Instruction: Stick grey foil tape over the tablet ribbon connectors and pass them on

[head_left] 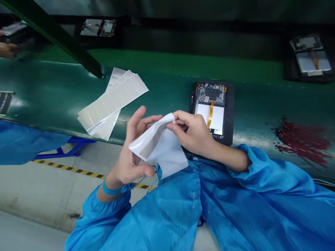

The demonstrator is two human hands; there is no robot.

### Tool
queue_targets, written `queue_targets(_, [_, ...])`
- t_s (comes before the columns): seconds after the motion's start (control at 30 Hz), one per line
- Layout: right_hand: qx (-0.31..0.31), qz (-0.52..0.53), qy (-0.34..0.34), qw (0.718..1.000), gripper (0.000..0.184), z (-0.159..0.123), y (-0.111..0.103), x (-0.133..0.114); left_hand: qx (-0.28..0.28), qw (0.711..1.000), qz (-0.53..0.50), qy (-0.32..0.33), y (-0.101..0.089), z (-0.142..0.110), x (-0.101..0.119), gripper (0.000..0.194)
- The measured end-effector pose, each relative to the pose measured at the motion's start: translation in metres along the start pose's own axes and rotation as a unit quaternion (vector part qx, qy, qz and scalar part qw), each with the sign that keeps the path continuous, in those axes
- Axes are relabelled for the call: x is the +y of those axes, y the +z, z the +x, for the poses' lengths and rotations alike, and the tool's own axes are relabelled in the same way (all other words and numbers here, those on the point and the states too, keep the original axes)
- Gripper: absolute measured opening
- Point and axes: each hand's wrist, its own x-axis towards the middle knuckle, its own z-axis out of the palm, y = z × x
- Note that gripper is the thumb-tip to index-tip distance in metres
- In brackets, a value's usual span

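Note:
A curled white sticker sheet (pixel 170 150) with a greyish strip on its inner face is held above my lap. My right hand (pixel 192 130) pinches its upper edge between thumb and fingers. My left hand (pixel 133 150) is open around the sheet's left end, thumb and fingers spread, with some fingers hidden behind the sheet. Further back on the green bench lie several fanned sticker sheets (pixel 115 101) with greyish rectangles. Just beyond my right hand, an opened tablet (pixel 211 94) shows its circuit board, white battery and orange ribbon cable, resting on a black pad (pixel 229 115).
Thin red wires (pixel 303 141) lie heaped at the right of the bench (pixel 167 101). Other opened devices (pixel 98 28) (pixel 312 57) sit along the back strip. A green post (pixel 57 36) slants across the upper left. Another person's hand (pixel 7 48) shows at the left edge.

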Motion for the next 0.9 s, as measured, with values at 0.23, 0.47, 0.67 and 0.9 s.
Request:
queue_targets(0.23, [-0.019,-0.030,-0.038,0.999,0.024,-0.010,-0.007,0.008,0.275,0.948,0.160,0.013,0.023,-0.002,-0.012,0.023])
queue_targets(0.47, [0.005,-0.061,-0.070,0.996,0.021,-0.019,-0.011,0.017,0.319,0.941,0.090,-0.077,0.023,-0.008,-0.028,0.024])
queue_targets(0.67, [-0.003,-0.010,-0.027,1.000,0.013,-0.023,-0.015,0.013,0.301,0.942,0.109,-0.096,0.026,-0.012,-0.030,0.021])
queue_targets(0.9, [0.020,-0.019,-0.015,1.000,0.020,-0.028,-0.014,0.015,0.301,0.940,0.123,-0.100,0.039,-0.007,-0.025,0.026])
